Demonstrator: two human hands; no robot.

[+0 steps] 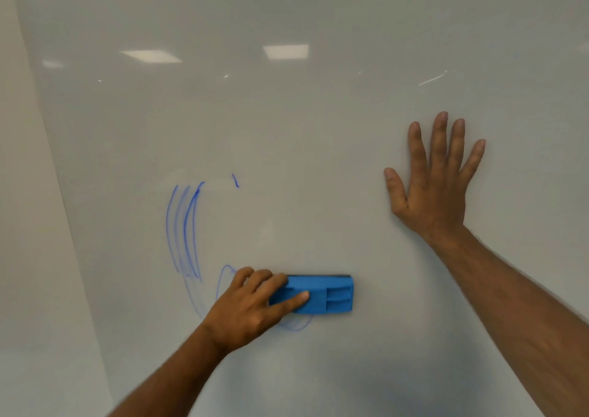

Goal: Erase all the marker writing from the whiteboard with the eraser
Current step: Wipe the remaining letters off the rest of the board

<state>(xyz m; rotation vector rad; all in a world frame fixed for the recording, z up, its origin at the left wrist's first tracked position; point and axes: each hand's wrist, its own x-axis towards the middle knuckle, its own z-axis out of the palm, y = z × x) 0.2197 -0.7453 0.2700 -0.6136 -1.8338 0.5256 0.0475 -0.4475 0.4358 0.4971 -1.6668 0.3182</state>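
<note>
A glossy whiteboard (302, 123) fills the view. My left hand (251, 308) grips the left end of a blue eraser (331, 295), which lies flat and level against the board at lower centre. Blue marker strokes (185, 228) curve in several lines to the upper left of the eraser. A short blue dash (235, 180) sits above them, and faint blue loops (298, 325) show under and beside my left hand. My right hand (436, 180) presses flat on the board at the right, fingers spread, holding nothing.
The whiteboard's left edge (63, 212) runs diagonally down the left side, with a plain beige wall (22, 193) beyond it. Ceiling light reflections (285, 51) glare on the upper board.
</note>
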